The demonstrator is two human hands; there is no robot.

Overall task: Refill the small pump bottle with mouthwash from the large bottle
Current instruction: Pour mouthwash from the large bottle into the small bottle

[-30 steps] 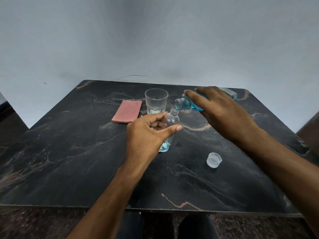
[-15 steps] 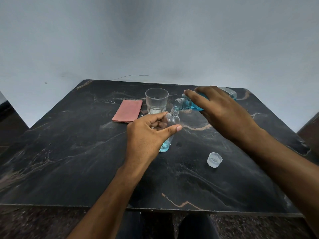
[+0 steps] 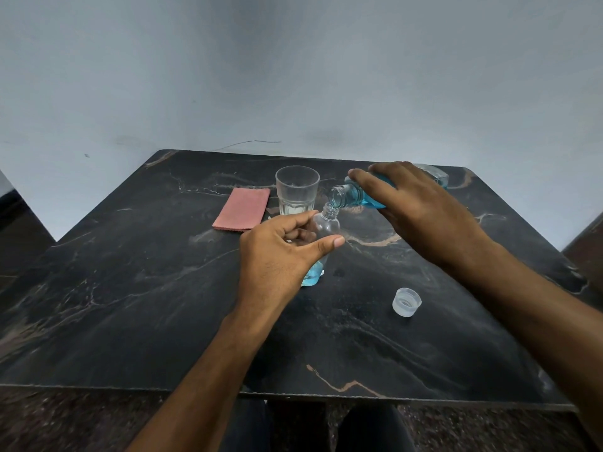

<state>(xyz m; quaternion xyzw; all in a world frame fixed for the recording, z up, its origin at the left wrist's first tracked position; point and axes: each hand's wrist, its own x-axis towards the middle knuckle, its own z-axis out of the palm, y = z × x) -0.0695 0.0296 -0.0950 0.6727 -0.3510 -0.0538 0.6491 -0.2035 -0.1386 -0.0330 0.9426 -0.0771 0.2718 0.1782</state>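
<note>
Tilting the large clear bottle of blue mouthwash [image 3: 365, 197] nearly level, the right hand [image 3: 421, 210] grasps it, mouth just above the small clear pump bottle's [image 3: 321, 233] open neck, which the left hand [image 3: 280, 256] holds upright on the dark marbled surface [image 3: 163, 305].

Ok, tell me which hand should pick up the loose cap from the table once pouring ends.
Right hand, probably. The cap lies on its side of the table, while the left hand grips the small bottle and should keep steadying it.
</note>
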